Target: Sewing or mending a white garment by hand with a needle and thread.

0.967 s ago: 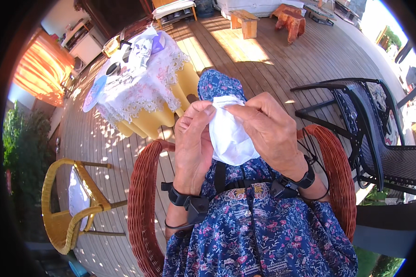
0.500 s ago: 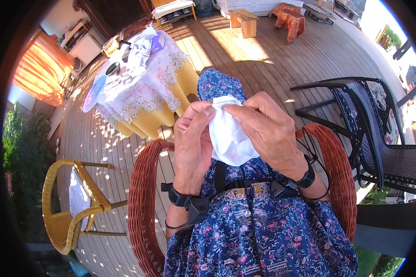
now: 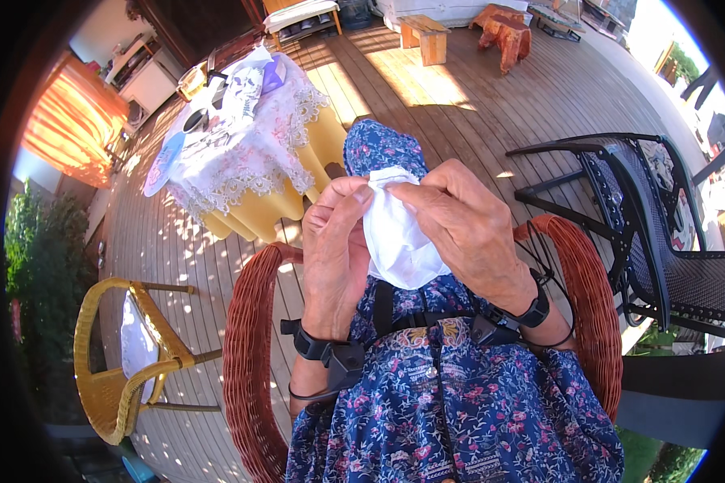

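Note:
A white cloth (image 3: 403,245) hangs down in front of me, above my lap, its top edge pinched between my two hands. My left hand (image 3: 334,249) grips the upper left of that edge between thumb and fingers. On the upper right, my right hand (image 3: 471,229) pinches the same edge, thumb and fingers pressed together. Whether a needle or other small thing sits between the fingertips cannot be made out. Both wrists carry black bands with small devices. Beneath the cloth lies blue floral clothing (image 3: 459,394) over my lap and knees.
Red wicker armrests (image 3: 254,354) flank me. A table with a lace cloth (image 3: 242,153) holds a bowl and papers at the far left. A yellow wicker chair (image 3: 97,354) stands near left, a black mesh chair (image 3: 652,217) at right. A wooden stool (image 3: 433,44) stands far ahead.
Almost nothing differs. My right hand has shifted very slightly at the cloth's edge; both hands keep their pinch.

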The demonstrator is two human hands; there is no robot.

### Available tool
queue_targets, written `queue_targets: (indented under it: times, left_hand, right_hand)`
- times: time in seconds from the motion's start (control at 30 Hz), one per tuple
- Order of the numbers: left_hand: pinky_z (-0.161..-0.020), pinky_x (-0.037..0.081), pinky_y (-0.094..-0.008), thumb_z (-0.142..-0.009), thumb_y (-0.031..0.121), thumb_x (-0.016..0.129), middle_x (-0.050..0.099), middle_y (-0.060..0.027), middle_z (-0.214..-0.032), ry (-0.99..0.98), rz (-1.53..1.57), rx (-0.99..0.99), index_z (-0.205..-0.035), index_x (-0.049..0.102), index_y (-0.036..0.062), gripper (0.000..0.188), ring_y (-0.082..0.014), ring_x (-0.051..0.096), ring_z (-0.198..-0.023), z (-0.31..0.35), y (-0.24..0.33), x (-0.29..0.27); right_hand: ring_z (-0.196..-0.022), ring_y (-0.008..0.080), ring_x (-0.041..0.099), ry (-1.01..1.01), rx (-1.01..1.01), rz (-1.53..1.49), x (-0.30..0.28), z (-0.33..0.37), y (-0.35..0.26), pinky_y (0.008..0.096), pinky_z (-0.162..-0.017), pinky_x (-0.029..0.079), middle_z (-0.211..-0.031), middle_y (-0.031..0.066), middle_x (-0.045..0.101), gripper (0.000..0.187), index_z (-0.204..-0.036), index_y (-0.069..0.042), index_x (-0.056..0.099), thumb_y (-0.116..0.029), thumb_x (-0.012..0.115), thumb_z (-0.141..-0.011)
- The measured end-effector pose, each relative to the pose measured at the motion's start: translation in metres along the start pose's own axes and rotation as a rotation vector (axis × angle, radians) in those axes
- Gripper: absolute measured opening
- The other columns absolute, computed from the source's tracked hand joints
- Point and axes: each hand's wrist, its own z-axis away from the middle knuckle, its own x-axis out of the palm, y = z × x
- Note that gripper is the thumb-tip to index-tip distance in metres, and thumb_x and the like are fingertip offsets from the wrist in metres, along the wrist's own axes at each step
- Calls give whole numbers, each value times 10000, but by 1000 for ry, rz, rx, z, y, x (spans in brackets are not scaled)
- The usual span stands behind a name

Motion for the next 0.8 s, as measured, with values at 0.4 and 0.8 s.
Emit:
queue_targets:
  times: [0.4,0.8]
  left_hand:
    - [-830,518,-282,-924,102,563,653,-101,-1028,-74,31,-56,-1063,582,-16,183,-144,635,-906,3,2,-5]
    - [-807,505,-259,-892,51,583,665,-78,-974,-76,34,-119,-991,636,-15,130,-114,632,-859,6,4,1]
  right_hand:
    - [-725,168,587,-14,198,-192,-2,-4,4,275,-615,479,-798,69,569,188,-974,-55,715,-11,679,-796]
    - [-720,172,594,1,215,-277,-1,-2,9,278,-628,467,-798,67,599,127,-931,-49,707,-37,684,-807]
